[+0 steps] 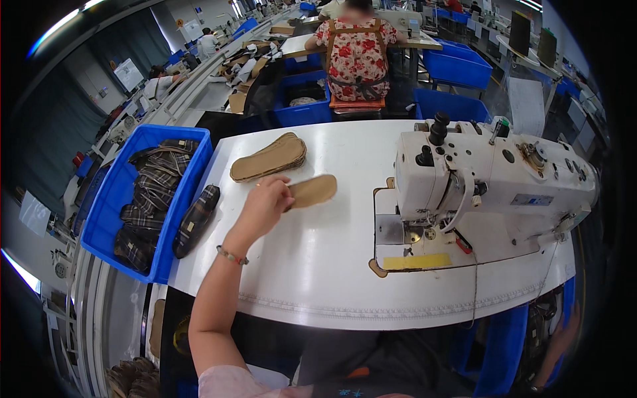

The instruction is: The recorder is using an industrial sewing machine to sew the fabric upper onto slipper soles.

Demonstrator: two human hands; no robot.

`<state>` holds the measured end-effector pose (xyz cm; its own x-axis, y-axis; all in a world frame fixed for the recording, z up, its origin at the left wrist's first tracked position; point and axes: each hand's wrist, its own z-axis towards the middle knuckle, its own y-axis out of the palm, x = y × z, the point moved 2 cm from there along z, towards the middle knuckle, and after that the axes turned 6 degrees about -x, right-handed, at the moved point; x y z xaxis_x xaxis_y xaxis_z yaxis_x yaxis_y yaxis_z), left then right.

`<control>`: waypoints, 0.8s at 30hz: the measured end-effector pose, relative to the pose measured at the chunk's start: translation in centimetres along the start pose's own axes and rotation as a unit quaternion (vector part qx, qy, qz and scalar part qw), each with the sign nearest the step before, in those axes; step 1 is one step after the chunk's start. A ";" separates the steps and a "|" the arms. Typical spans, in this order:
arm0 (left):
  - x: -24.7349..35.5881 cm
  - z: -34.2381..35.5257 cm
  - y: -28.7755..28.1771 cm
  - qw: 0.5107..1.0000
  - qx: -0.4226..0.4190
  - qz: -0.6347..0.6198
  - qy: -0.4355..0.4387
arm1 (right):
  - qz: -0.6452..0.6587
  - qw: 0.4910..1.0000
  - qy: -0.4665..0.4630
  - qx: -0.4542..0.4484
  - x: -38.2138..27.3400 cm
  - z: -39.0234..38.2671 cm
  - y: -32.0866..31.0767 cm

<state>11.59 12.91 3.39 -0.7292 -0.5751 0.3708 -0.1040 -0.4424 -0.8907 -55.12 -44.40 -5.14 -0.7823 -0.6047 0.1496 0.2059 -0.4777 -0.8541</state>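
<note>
My left hand (265, 202) is closed on one end of a tan insole (315, 190), held just over the white table. Beyond it lies a stack of similar insoles (269, 158), close to my fingers. Left of this hand, a dark plaid shoe upper (197, 222) leans by a blue bin (93, 229) filled with more plaid uppers (156, 189). Low at the right rim, my right hand (561, 341) is blurred beside a blue bin (507, 348) with dark pieces in it. Its fingers cannot be made out.
A white sewing machine (491, 176) takes up the table's right side, with a yellow strip (417, 261) by its needle plate. A ruler scale (371, 312) runs along the near edge. Ahead, a person in a floral shirt (358, 60) sits among blue bins (458, 63).
</note>
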 end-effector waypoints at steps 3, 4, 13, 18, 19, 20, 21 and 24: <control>5.1 -2.5 3.4 0.991 -0.099 -0.063 0.061 | 0.172 0.968 -0.178 -0.040 -19.4 4.6 -8.6; 6.9 -3.1 4.3 0.984 -0.144 -0.080 0.069 | 0.177 0.943 -0.280 -0.014 -23.6 5.0 -9.5; 4.3 -4.9 2.2 0.984 0.015 0.175 0.010 | 0.304 0.665 -0.679 -0.065 -50.0 8.9 -11.7; -9.9 -6.3 -4.4 0.942 0.135 0.208 -0.227 | 0.326 0.655 -0.679 -0.061 -52.3 9.8 -9.2; -11.4 -6.6 -5.4 0.925 0.134 0.198 -0.295 | 0.340 0.658 -0.669 -0.060 -52.5 9.8 -8.9; -12.4 -7.3 -5.4 0.922 0.135 0.203 -0.300 | 0.344 0.653 -0.672 -0.058 -52.5 9.6 -8.9; -13.6 -8.1 -5.3 0.909 0.083 0.198 -0.356 | 0.355 0.654 -0.665 -0.063 -52.5 9.5 -9.1; -14.6 -10.3 -3.8 0.894 0.036 0.251 -0.370 | 0.382 0.642 -0.661 -0.074 -52.5 9.4 -9.3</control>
<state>15.61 30.11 -1.31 -0.0229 -0.9994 0.0257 0.1731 -0.0293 -0.9845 -10.46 -14.15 -0.35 0.7158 -0.6856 -0.1325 0.0976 0.2862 -0.9532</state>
